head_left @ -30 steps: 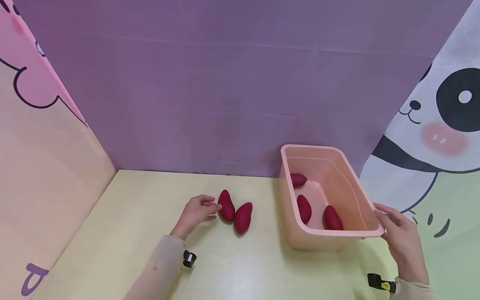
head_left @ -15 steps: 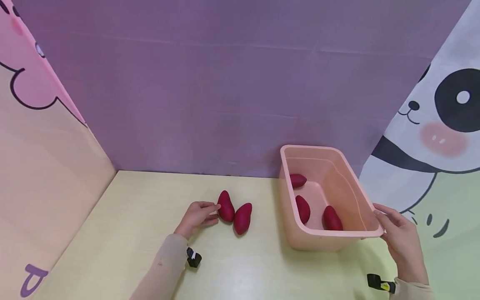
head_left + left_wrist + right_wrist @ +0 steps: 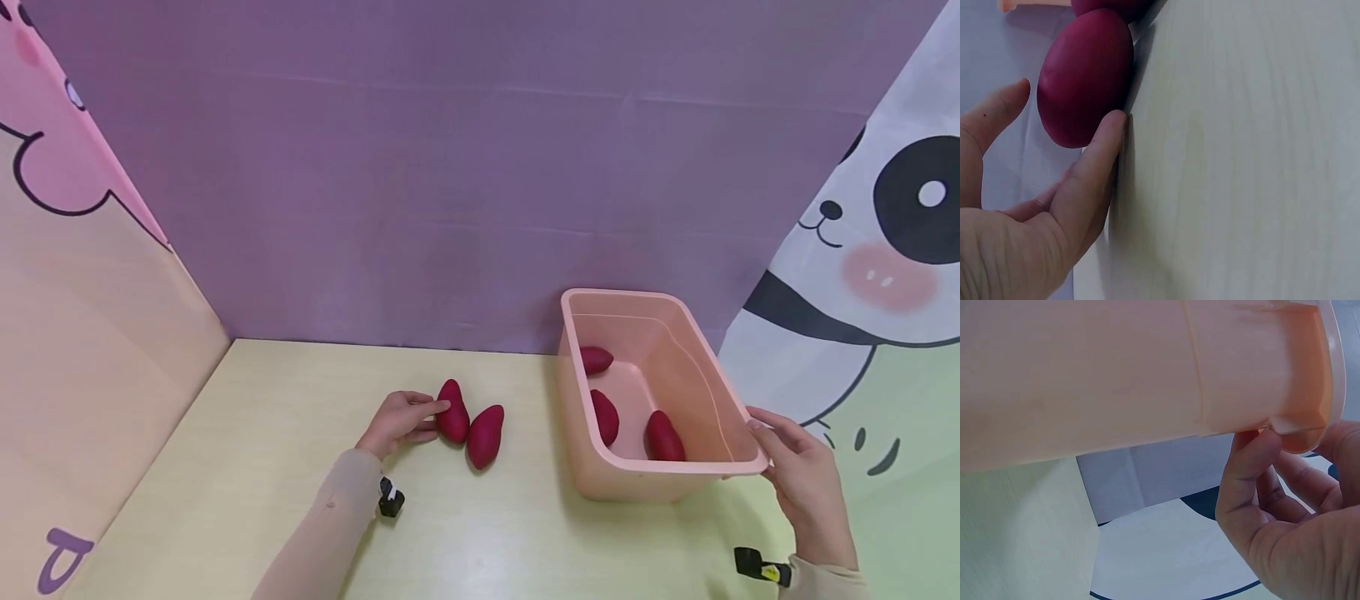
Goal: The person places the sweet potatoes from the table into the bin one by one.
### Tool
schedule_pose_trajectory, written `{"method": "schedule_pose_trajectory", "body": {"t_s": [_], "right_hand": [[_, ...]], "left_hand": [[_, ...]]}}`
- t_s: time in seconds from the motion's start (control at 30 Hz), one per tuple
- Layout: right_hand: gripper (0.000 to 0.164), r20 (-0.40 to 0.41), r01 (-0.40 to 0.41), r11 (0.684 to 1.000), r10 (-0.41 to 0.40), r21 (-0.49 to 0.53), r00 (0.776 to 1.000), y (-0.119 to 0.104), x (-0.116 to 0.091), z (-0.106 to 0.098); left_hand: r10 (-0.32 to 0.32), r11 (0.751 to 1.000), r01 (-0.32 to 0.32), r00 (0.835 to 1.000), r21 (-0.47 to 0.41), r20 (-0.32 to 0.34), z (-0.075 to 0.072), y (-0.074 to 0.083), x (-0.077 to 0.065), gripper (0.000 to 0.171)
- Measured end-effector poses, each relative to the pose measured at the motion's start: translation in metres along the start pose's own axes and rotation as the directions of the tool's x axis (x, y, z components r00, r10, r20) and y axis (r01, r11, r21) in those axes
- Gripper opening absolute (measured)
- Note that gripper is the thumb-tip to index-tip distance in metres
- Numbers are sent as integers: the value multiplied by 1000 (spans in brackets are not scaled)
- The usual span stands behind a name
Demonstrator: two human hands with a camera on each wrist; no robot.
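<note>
Two dark-red sweet potatoes lie side by side on the table in the head view: a left one (image 3: 452, 417) and a right one (image 3: 486, 437). My left hand (image 3: 405, 421) reaches the left sweet potato from its left side. In the left wrist view the thumb (image 3: 1016, 97) stands slightly apart from that sweet potato (image 3: 1085, 75), while a straight finger (image 3: 1110, 128) lies along its lower side, close over the table. My right hand (image 3: 806, 471) pinches the near right corner of a pink plastic bin (image 3: 675, 468); the right wrist view shows fingers and thumb around its rim (image 3: 1338, 381).
Inside the bin are three more sweet potatoes, one (image 3: 596, 360) farther back and two (image 3: 664, 436) nearer the front. A purple backdrop (image 3: 450, 208) rises behind the table (image 3: 300, 433). Printed cloth panels (image 3: 862, 333) flank both sides.
My left hand has moved slightly right, its thumb now overlapping the left sweet potato in the head view. The right hand and the bin stay where they were.
</note>
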State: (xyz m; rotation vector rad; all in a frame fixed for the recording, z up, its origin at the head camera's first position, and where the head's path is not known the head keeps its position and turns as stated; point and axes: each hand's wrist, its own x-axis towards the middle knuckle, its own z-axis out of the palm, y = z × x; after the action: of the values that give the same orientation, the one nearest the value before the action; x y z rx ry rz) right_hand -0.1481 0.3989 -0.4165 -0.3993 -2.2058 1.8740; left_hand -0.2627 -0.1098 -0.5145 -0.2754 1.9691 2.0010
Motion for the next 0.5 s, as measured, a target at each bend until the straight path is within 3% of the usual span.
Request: {"method": "schedule_pose_trajectory", "body": {"t_s": [0.27,0.5], "right_hand": [[28,10,2,999,-2,40,1000,0,-1,0],[24,26,18,995,-20,94,999,-1,0,-1]], "left_hand": [[26,995,-24,1000,93,-17,6,2,2,51],[17,998,-17,1000,62,-9,5,2,3,43]]}}
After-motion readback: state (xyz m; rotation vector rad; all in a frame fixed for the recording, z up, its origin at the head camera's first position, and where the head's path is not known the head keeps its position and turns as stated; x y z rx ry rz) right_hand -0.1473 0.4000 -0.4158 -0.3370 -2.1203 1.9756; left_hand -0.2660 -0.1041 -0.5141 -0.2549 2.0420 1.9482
